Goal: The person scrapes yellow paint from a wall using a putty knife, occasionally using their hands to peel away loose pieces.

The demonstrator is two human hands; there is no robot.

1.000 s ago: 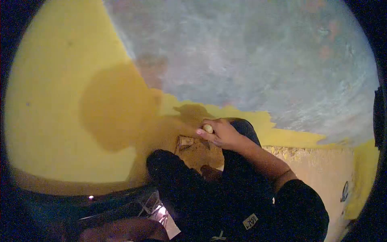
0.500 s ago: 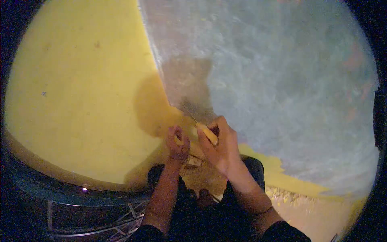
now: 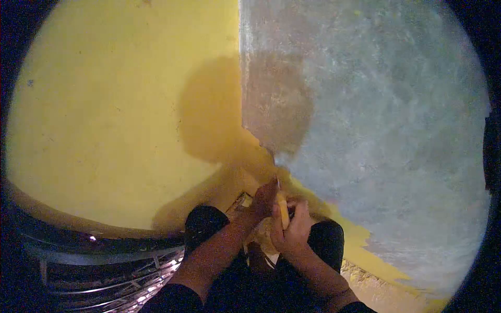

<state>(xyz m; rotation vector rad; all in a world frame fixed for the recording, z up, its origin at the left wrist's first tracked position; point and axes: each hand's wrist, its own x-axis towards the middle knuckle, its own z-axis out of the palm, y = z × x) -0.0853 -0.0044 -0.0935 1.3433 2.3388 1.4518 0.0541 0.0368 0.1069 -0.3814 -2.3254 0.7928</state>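
- I see a painted wall, its yellow part (image 3: 104, 104) meeting a grey part (image 3: 376, 115) ahead of the knees; black corners cut off its outer edges, and a rounded shadow dims the seam.
- Both dark-clothed knees (image 3: 326, 242) are bent, one on each side of the hands, which I judge keeps the work close and steady. The lap is too dark for me to make out.
- At lower left, metal bars (image 3: 96, 261) run off below; I can't tell what they belong to.
- My left hand (image 3: 265, 198) sits beside the tool's upper end, perhaps to steady or feel the tip. Its fingers are shaded, so I can't tell whether it is open or closed.
- My right hand (image 3: 295, 227) is closed round the yellow-handled tool (image 3: 284, 211), between the knees, handle nearly upright, seemingly for control of the tip.
- The thin tip (image 3: 278, 183) points wallward; its shape and any contact with my left fingers are unclear.
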